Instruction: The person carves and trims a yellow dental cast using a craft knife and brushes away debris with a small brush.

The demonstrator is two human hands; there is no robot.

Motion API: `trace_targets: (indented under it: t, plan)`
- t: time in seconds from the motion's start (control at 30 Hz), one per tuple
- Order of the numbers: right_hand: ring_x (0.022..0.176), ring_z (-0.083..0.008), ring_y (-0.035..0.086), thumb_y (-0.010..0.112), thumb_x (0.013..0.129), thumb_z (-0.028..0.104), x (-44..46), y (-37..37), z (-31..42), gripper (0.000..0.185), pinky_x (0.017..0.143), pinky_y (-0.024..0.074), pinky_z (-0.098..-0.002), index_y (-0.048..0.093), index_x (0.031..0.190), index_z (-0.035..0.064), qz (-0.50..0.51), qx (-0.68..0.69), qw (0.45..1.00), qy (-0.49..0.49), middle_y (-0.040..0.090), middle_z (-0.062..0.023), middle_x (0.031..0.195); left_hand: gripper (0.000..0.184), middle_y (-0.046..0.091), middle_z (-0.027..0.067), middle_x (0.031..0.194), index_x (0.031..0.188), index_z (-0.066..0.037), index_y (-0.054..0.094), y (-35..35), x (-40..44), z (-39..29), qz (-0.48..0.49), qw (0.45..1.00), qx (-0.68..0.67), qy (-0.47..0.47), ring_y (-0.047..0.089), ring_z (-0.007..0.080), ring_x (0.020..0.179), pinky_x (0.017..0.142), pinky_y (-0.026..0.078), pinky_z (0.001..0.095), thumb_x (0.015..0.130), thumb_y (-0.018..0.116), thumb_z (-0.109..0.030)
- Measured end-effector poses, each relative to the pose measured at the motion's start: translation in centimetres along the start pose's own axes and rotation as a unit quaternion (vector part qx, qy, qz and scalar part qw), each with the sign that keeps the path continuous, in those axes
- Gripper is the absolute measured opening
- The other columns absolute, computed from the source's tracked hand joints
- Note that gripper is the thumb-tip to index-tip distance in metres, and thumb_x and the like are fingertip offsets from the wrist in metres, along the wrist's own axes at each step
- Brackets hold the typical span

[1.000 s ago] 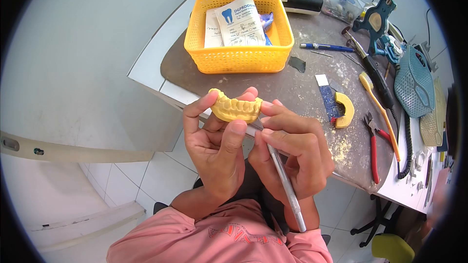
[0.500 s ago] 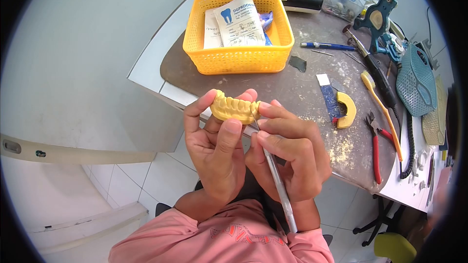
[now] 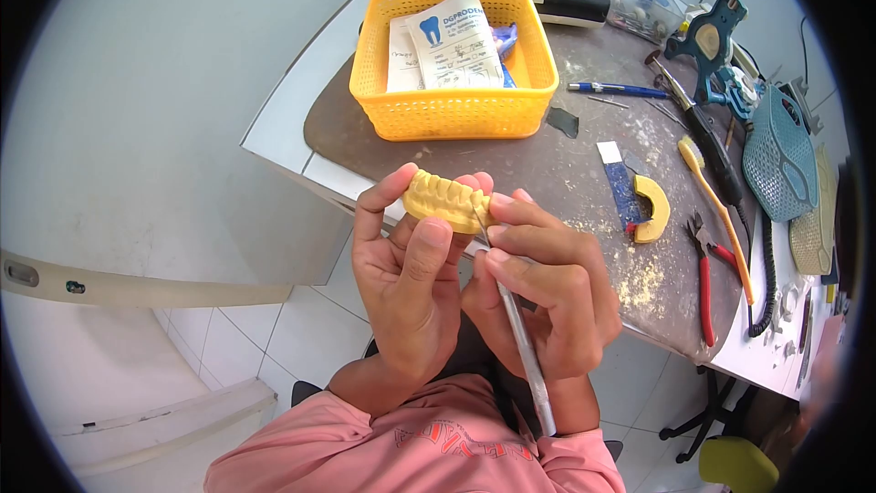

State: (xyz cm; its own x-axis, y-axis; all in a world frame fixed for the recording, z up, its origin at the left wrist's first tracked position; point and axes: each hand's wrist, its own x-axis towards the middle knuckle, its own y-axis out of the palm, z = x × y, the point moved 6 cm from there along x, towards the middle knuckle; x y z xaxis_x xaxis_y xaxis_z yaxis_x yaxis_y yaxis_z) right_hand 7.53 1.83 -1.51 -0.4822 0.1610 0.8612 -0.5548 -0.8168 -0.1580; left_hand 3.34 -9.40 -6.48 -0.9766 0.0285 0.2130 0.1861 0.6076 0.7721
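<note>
A yellow dental cast (image 3: 443, 204) with a row of moulded teeth is held up in front of the bench edge. My left hand (image 3: 408, 283) grips it, thumb on the near side and fingers at its left end and behind. In my right hand (image 3: 547, 288) is a slim metal carving tool (image 3: 525, 352), held like a pen. Its thin tip meets the right end of the cast, near the last teeth. My right fingertips also touch that end of the cast. The tool's handle slants down toward my right forearm.
A yellow basket (image 3: 453, 119) with paper slips stands on the dusty bench (image 3: 584, 164). To the right lie a curved yellow piece (image 3: 651, 210), red-handled cutters (image 3: 705, 297), a toothbrush (image 3: 721, 210), a black handpiece (image 3: 714, 151) and a blue pen (image 3: 618, 89). A blue-green basket (image 3: 780, 153) sits farther right.
The cast has tilted, its right end dropping slightly and more of the tooth tops showing. Both hands keep their grips, and the whole view has shifted slightly.
</note>
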Motion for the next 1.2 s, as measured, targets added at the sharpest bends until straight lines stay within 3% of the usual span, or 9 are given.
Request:
trace_targets:
  t: [0.37, 0.57, 0.73, 0.8, 0.83, 0.93, 1.03, 1.17, 1.2]
  plan:
    - [0.088, -0.0319, 0.073, 0.075, 0.077, -0.005, 0.4, -0.3, 0.0, 0.013, 0.082, 0.0614, -0.0442, 0.064, 0.083, -0.0013, -0.008, 0.021, 1.000, 0.017, 0.069, -0.0157, 0.086, 0.047, 0.065, 0.0231, 0.116, 0.137, 0.000, 0.036, -0.1, 0.3, -0.1, 0.005, 1.000, -0.003, -0.022, 0.062, 0.0327, 0.115, 0.102, 0.049, 0.0460, 0.098, 0.060, -0.010]
    - [0.087, -0.0308, 0.072, 0.080, 0.080, 0.006, 0.4, -1.7, 0.1, 0.026, 0.080, 0.0610, -0.0442, 0.058, 0.093, 0.0003, 0.003, 0.037, 0.999, 0.027, 0.069, -0.0170, 0.083, 0.048, 0.065, 0.0224, 0.115, 0.138, 0.000, 0.037, 0.2, 0.5, -0.5, -0.005, 0.999, 0.029, -0.039, 0.063, 0.0323, 0.114, 0.100, 0.051, 0.0453, 0.097, 0.061, -0.011]
    - [0.072, -0.0197, 0.068, 0.068, 0.092, 0.017, 1.2, -10.8, -0.8, 0.021, 0.068, 0.0550, -0.0336, 0.064, 0.100, -0.0016, -0.058, -0.132, 0.984, 0.102, 0.070, -0.0130, 0.077, 0.048, 0.064, 0.0227, 0.118, 0.139, 0.000, 0.038, 0.4, 0.8, -0.4, 0.029, 0.998, 0.044, -0.026, 0.063, 0.0330, 0.113, 0.101, 0.051, 0.0458, 0.097, 0.060, -0.010]
    - [0.066, -0.0151, 0.066, 0.062, 0.097, 0.020, 2.3, -13.9, -1.8, 0.023, 0.064, 0.0519, -0.0291, 0.067, 0.102, -0.0023, -0.023, -0.248, 0.957, 0.148, 0.070, -0.0114, 0.075, 0.047, 0.063, 0.0224, 0.119, 0.139, 0.000, 0.038, 1.2, 0.9, -0.6, 0.036, 0.998, 0.052, -0.026, 0.063, 0.0334, 0.113, 0.101, 0.051, 0.0448, 0.097, 0.058, -0.008]
    - [0.068, -0.0166, 0.066, 0.064, 0.096, 0.017, 3.5, -14.6, -2.3, 0.020, 0.065, 0.0520, -0.0305, 0.068, 0.102, -0.0015, 0.022, -0.344, 0.926, 0.153, 0.071, -0.0131, 0.079, 0.047, 0.063, 0.0224, 0.119, 0.139, 0.000, 0.038, 1.6, 1.1, -0.5, 0.038, 0.998, 0.041, -0.029, 0.063, 0.0334, 0.113, 0.101, 0.051, 0.0448, 0.097, 0.058, -0.008]
    - [0.069, -0.0291, 0.065, 0.069, 0.089, 0.013, 3.8, -16.3, -4.3, 0.014, 0.065, 0.0495, -0.0378, 0.070, 0.101, 0.0055, 0.138, -0.457, 0.859, 0.186, 0.067, -0.0140, 0.084, 0.047, 0.063, 0.0193, 0.118, 0.138, 0.000, 0.040, 3.5, 1.7, 0.5, 0.088, 0.988, 0.055, -0.115, 0.063, 0.0317, 0.112, 0.102, 0.050, 0.0468, 0.097, 0.060, -0.013]
    - [0.069, -0.0309, 0.064, 0.070, 0.088, 0.013, 3.7, -17.2, -5.3, 0.014, 0.063, 0.0475, -0.0405, 0.070, 0.101, 0.0058, 0.187, -0.523, 0.815, 0.168, 0.065, -0.0144, 0.080, 0.048, 0.063, 0.0195, 0.118, 0.137, 0.000, 0.041, 4.9, 2.5, 1.4, 0.124, 0.977, 0.058, -0.164, 0.063, 0.0313, 0.113, 0.102, 0.050, 0.0453, 0.095, 0.062, -0.010]
    - [0.068, -0.0319, 0.063, 0.069, 0.089, 0.013, 3.3, -17.6, -6.1, 0.014, 0.064, 0.0467, -0.0421, 0.070, 0.102, 0.0063, 0.172, -0.512, 0.818, 0.200, 0.065, -0.0146, 0.082, 0.053, 0.063, 0.0197, 0.118, 0.139, 0.002, 0.041, 6.4, 3.3, 2.3, 0.174, 0.966, 0.073, -0.178, 0.062, 0.0277, 0.114, 0.102, 0.051, 0.0422, 0.092, 0.065, -0.006]
    - [0.066, -0.0288, 0.062, 0.066, 0.090, 0.008, 3.8, -17.4, -5.3, 0.013, 0.061, 0.0465, -0.0383, 0.069, 0.102, 0.0041, 0.158, -0.500, 0.838, 0.151, 0.064, -0.0141, 0.080, 0.054, 0.064, 0.0205, 0.117, 0.139, 0.004, 0.041, 6.5, 3.5, 2.6, 0.185, 0.965, 0.077, -0.168, 0.065, 0.0270, 0.110, 0.098, 0.053, 0.0404, 0.092, 0.066, -0.005]
